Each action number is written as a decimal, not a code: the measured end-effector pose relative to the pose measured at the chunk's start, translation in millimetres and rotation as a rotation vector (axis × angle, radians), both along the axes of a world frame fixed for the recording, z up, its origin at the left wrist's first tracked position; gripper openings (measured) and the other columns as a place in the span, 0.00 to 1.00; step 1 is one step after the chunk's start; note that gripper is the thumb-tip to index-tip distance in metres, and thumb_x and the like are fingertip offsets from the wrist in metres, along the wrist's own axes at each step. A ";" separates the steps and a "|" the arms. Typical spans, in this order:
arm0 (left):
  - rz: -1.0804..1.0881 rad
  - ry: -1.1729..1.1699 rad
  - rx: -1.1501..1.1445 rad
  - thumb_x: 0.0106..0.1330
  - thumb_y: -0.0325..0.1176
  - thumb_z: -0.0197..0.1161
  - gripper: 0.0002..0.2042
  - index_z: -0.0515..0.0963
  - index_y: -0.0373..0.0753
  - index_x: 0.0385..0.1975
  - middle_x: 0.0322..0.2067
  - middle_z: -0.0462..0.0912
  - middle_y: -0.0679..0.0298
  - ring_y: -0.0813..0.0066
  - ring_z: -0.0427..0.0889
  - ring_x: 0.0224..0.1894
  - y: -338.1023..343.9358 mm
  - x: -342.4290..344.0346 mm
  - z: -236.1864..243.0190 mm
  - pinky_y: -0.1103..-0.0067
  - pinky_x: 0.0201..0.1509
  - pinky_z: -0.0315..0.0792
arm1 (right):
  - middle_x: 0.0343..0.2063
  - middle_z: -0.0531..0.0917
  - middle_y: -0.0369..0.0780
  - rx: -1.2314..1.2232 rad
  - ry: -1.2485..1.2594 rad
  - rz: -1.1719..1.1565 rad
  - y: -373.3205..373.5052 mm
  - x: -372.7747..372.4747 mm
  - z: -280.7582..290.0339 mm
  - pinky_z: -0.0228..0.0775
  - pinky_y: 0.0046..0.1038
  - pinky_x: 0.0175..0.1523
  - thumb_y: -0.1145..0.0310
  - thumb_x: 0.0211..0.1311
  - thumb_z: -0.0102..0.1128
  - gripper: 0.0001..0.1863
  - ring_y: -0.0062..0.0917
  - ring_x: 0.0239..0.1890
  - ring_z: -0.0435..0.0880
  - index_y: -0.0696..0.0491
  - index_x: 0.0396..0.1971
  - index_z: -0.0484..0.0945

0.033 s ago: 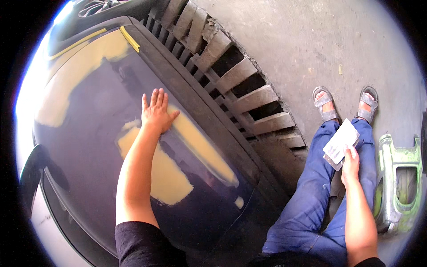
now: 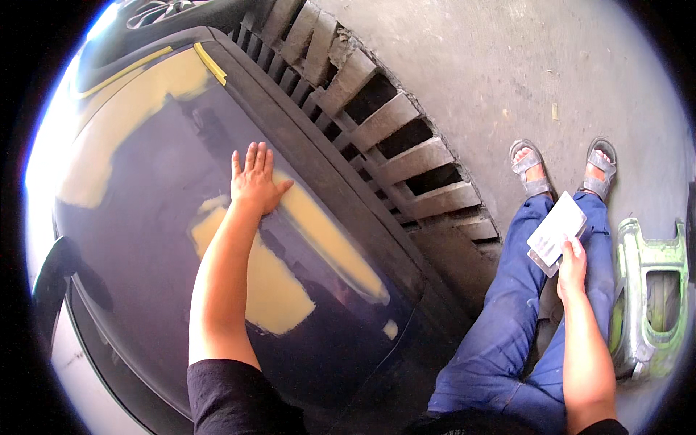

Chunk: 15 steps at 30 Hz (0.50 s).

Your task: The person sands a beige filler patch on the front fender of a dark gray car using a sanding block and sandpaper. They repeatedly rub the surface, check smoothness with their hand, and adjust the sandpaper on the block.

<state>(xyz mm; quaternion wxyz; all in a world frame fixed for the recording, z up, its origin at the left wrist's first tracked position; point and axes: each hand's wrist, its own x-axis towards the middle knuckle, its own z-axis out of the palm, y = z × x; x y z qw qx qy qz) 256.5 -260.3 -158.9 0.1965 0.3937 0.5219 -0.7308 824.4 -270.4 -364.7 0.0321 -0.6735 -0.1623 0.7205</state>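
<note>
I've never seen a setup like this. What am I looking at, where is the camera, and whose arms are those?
There's no machine here: those are a person's own bare arms. The view comes from a wide fisheye camera on their head, looking down, which is why straight edges bend and the rim goes black. The picture's left is the person's left.

The left hand lies on a dark car panel, fingers spread, holding nothing. The panel has tan patches and strips of yellow tape. The right hand holds a flat white thing; I can't tell exactly what it is. Beyond the panel runs a slatted floor section, and a scuffed green frame is beside the legs.
</note>
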 end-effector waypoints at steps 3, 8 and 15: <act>-0.011 -0.033 -0.019 0.67 0.64 0.38 0.42 0.43 0.38 0.71 0.73 0.38 0.61 0.68 0.34 0.75 -4.8 -2.9 -5.3 0.66 0.75 0.28 | 0.39 0.80 0.36 -0.024 -0.001 -0.022 1.5 -2.7 1.2 0.65 0.22 0.50 0.65 0.69 0.50 0.14 0.19 0.41 0.76 0.60 0.45 0.76; 0.038 -0.165 -0.111 0.65 0.66 0.39 0.44 0.43 0.35 0.70 0.72 0.38 0.57 0.65 0.34 0.74 -26.5 29.2 -6.9 0.68 0.75 0.29 | 0.39 0.80 0.36 -0.036 -0.016 -0.016 -3.8 -1.4 -3.5 0.65 0.22 0.49 0.65 0.69 0.50 0.14 0.18 0.41 0.76 0.60 0.44 0.76; 0.099 -0.317 -0.077 0.62 0.67 0.43 0.47 0.47 0.32 0.69 0.72 0.41 0.53 0.61 0.36 0.74 -74.8 79.7 -2.3 0.68 0.75 0.31 | 0.40 0.80 0.37 -0.027 -0.003 -0.011 -0.4 0.4 -2.9 0.66 0.22 0.50 0.65 0.69 0.50 0.14 0.19 0.42 0.76 0.60 0.45 0.75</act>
